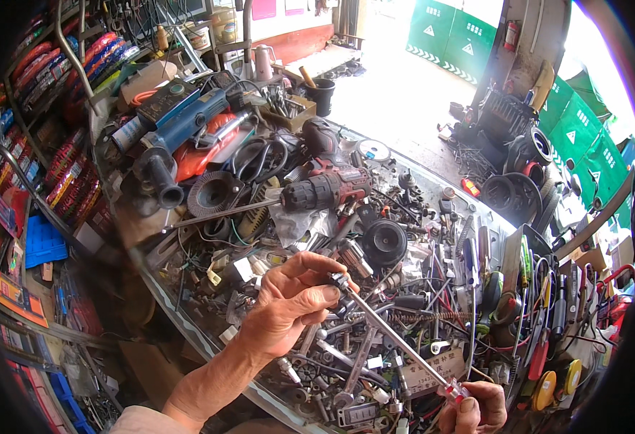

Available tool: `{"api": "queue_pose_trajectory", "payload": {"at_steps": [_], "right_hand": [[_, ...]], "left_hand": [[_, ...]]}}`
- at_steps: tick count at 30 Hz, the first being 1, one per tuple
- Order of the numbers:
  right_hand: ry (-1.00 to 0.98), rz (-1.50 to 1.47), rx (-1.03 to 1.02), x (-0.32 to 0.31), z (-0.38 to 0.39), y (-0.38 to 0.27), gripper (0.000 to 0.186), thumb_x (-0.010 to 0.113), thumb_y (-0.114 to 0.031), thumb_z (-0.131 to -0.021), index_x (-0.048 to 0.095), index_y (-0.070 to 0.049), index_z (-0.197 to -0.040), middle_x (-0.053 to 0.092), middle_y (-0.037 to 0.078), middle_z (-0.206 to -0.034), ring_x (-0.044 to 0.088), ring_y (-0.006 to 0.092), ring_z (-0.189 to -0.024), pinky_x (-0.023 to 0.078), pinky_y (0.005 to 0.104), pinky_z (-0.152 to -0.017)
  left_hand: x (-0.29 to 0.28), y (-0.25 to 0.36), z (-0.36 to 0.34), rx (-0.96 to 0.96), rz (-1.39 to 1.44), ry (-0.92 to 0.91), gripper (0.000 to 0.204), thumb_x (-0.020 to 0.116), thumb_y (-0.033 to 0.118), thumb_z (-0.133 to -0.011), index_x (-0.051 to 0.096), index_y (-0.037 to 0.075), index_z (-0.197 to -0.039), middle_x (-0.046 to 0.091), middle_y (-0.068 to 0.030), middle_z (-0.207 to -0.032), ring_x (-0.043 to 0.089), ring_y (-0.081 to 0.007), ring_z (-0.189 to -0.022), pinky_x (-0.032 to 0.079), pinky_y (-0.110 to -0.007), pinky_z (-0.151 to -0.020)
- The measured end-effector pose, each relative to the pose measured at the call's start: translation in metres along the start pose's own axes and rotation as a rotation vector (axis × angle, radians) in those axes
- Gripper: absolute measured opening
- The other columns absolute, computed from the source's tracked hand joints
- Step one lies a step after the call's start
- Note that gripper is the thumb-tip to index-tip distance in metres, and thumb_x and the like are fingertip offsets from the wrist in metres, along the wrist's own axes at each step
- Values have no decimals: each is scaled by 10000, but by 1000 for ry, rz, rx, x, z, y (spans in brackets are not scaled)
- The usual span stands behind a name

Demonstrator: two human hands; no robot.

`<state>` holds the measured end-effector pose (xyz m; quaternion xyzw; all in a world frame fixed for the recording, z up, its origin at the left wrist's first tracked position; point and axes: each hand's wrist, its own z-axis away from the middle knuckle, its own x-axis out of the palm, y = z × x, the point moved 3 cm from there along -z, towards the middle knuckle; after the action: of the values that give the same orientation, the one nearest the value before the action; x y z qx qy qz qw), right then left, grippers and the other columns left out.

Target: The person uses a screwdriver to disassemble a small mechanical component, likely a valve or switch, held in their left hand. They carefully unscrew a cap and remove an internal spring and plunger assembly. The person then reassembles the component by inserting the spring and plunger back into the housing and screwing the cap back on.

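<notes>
My left hand [288,307] is raised over the cluttered bench, pinching a small dark metal part [340,281] between thumb and fingers. Its exact kind is too small to make out. The tip of a long-shafted screwdriver [397,341] meets this part. At the lower right, my right hand [480,409] grips the screwdriver's clear red handle, and the shaft slants up and left between both hands. Beneath the shaft lie an open-end wrench [361,362], a coiled spring [429,316] and a tan lettered card [433,372].
Loose hardware covers the glass-topped bench [209,347]. A red and black cordless drill [328,189] with a long bit and a blue angle grinder [187,121] lie beyond my hands. Pliers and screwdrivers [542,354] crowd the right. Tyres [513,199] stand past the bench.
</notes>
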<state>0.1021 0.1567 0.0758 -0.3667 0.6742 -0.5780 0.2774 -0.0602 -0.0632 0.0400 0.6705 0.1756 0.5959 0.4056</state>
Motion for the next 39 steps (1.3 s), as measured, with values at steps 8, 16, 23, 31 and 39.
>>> {"api": "queue_pose_trajectory", "payload": {"at_steps": [8, 16, 23, 31, 39], "right_hand": [[130, 67, 91, 4, 1, -6, 415, 695, -169, -860, 508, 43, -1163, 632, 129, -878, 544, 88, -551, 416, 197, -468], [184, -22, -53, 9, -3, -4, 434, 651, -326, -904, 542, 38, -1114, 572, 53, -679, 453, 69, -444, 331, 191, -389], [185, 12, -137, 9, 0, -3, 438, 708, -270, -860, 521, 29, -1119, 590, 69, -738, 460, 81, -450, 360, 198, -396], [176, -7, -177, 10, -1, -6, 438, 632, -394, -902, 534, 16, -1020, 565, 81, -681, 479, 100, -455, 368, 209, -391], [203, 0, -242, 13, -2, -10, 301, 621, -193, -856, 525, 32, -1032, 557, 93, -667, 469, 115, -440, 392, 214, -424]], "left_hand": [[3, -2, 0, 50, -78, 33, 200, 611, 33, -892, 614, 35, -1092, 674, -139, -980, 623, -79, -728, 437, -182, -490], [-1, -6, -3, -82, 172, 16, 160, 581, 87, -934, 654, 17, -1058, 689, -105, -880, 653, -124, -729, 518, -228, -493], [-2, -6, -4, -21, 52, 72, 130, 598, 99, -922, 636, 6, -1004, 676, -85, -793, 644, -126, -649, 504, -241, -442], [-7, -13, -6, -97, 98, 33, 166, 582, 106, -919, 616, 1, -1043, 678, -110, -848, 634, -114, -657, 497, -244, -436], [-5, -14, -6, -122, 121, 21, 181, 583, 110, -919, 602, -6, -1057, 677, -107, -841, 633, -117, -646, 485, -245, -426]]}}
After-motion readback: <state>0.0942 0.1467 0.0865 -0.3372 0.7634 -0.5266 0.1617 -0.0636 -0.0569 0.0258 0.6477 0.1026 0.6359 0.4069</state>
